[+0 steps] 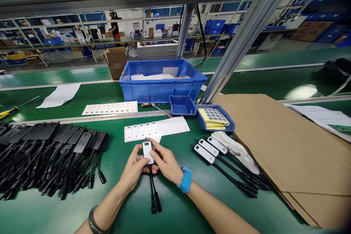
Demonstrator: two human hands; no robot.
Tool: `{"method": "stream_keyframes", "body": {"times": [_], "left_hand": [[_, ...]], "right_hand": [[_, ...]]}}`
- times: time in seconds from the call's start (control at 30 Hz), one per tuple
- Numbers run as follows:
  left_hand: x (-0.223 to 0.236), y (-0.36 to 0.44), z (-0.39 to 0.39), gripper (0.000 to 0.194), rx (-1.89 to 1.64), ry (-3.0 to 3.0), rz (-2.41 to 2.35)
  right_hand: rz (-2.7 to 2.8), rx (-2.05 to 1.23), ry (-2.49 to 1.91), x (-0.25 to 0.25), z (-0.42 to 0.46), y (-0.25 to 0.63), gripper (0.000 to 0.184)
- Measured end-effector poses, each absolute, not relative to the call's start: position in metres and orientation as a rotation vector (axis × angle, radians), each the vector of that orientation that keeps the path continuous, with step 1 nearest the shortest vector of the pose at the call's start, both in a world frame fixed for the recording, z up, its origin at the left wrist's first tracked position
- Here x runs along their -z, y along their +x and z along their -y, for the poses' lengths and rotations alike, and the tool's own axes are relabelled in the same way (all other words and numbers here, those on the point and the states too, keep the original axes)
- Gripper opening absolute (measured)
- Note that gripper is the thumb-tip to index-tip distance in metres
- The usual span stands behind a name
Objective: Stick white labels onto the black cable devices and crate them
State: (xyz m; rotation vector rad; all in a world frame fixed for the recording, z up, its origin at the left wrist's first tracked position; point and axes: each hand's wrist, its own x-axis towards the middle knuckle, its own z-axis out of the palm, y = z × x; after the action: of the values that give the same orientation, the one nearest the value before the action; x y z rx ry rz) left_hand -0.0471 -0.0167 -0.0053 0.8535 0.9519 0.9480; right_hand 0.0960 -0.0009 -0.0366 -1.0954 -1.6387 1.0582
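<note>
The left hand (133, 170) and the right hand (167, 164) together grasp a small black controller with a white face label (147, 152), the left thumb near the label's lower end and the right thumb on its right side. The controller is at the near middle of the green work surface (123, 204), its two short black cables hanging toward the near side and ending in connectors (155, 204). Just beyond the hands lies a white sticker sheet (172, 126), with a yellow-and-black screwdriver (156, 107) farther off. To the left, a large group of black controllers (49, 135) lies with cables pointing near. To the right, three white-labelled controllers (208, 148) lie side by side, next to a white glove (236, 150) and brown cardboard sheets (287, 146). Beyond them, a small blue tray (232, 126) holds yellow-backed label sheets (213, 117), near an open blue bin (161, 89).
</note>
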Motion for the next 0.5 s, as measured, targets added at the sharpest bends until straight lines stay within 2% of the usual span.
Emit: {"method": "stream_keyframes", "body": {"times": [0.5], "left_hand": [[0.0061,-0.0475,0.0174,0.035,-0.931,0.9,-0.956]], "right_hand": [[1.668,-1.031,-1.106,0.0349,0.0005,0.0959,0.048]]}}
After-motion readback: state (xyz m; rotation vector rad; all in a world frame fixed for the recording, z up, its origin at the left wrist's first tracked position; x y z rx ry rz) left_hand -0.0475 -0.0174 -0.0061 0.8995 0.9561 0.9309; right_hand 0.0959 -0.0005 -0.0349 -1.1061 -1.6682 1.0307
